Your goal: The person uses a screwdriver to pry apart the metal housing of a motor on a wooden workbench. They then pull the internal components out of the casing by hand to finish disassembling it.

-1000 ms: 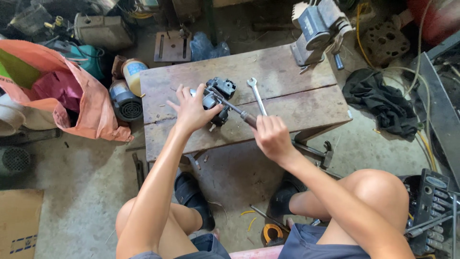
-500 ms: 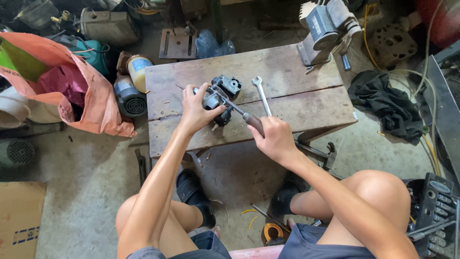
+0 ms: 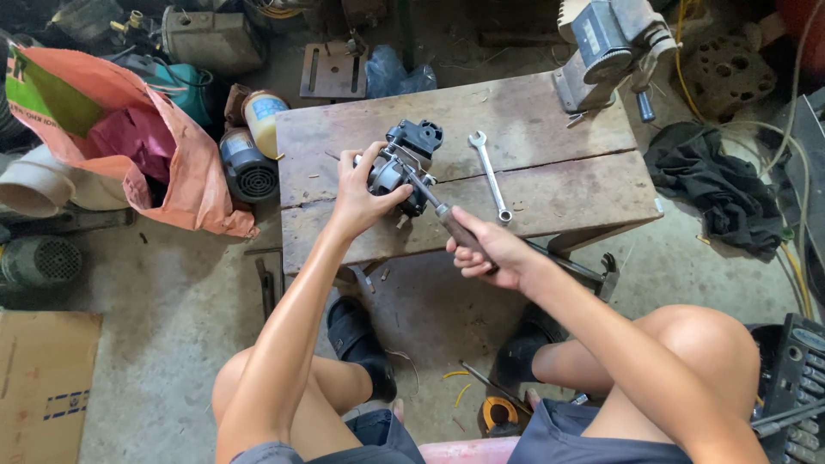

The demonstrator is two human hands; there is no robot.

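A small black and grey motor-like part (image 3: 411, 153) rests on a low wooden bench (image 3: 550, 129). My left hand (image 3: 361, 193) grips its left side and steadies it. My right hand (image 3: 490, 249) is closed around the dark handle of a screwdriver (image 3: 434, 204), whose shaft points up-left into the part. A silver combination wrench (image 3: 490, 174) lies on the bench just right of the part, untouched.
A grey bench vise (image 3: 606, 47) sits at the bench's far right corner. An orange sack (image 3: 163, 172), cans and a small motor (image 3: 249, 167) crowd the floor to the left. A black cloth (image 3: 718, 193) and a socket case (image 3: 795, 378) lie at the right. My knees are below.
My right hand has slid back and down along the screwdriver, toward the bench's near edge. My left hand keeps its hold on the part.
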